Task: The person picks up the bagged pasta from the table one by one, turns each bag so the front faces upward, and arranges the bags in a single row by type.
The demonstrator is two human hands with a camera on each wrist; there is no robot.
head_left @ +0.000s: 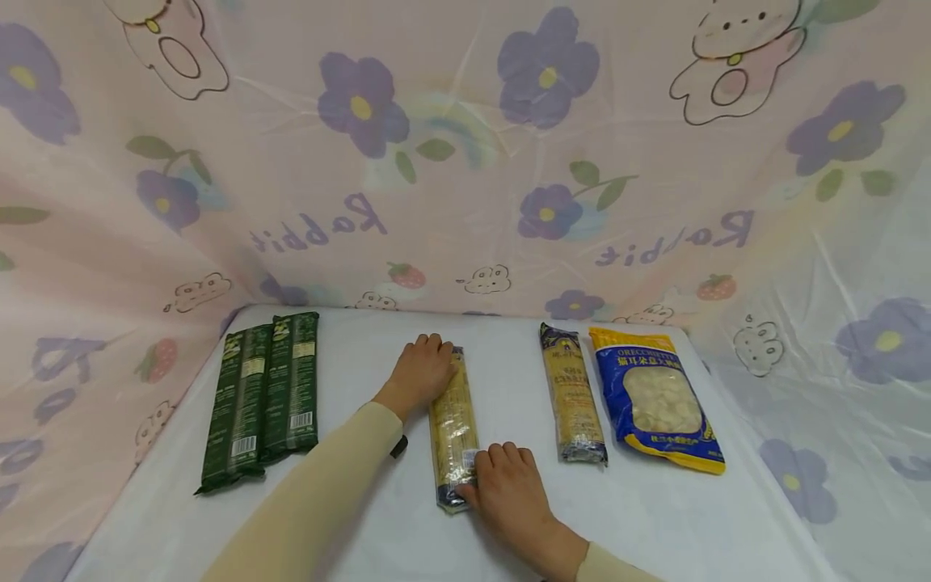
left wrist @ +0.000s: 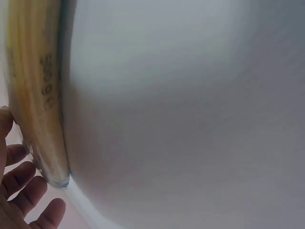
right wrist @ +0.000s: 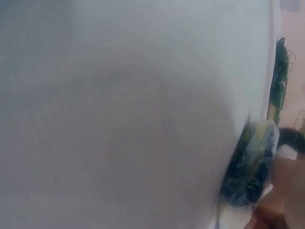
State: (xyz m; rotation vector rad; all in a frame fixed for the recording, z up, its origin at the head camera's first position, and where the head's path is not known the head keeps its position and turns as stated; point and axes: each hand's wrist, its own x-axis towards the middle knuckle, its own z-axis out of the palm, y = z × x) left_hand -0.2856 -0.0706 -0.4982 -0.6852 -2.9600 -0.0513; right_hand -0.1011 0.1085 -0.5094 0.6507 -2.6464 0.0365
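Observation:
A long clear packet of pale yellow pasta sticks (head_left: 454, 420) lies lengthwise on the white table, between my two hands. My left hand (head_left: 422, 372) is at its far end, on the left edge; in the left wrist view the loosely bent fingers (left wrist: 31, 193) are spread beside the packet (left wrist: 35, 90). At the near end, my right hand (head_left: 512, 493) holds the dark-trimmed corner, its thumb over the end and its fingers bent along the right edge. The right wrist view shows that dark end (right wrist: 248, 167) blurred, with part of the hand beside it.
Two dark green packets (head_left: 236, 404) (head_left: 292, 388) lie side by side at the left. To the right are another slim yellow pasta packet (head_left: 570, 392) and a blue and yellow orecchiette bag (head_left: 658, 396). A patterned pink cloth (head_left: 465, 178) rises behind the white table (head_left: 385, 525) and along its sides.

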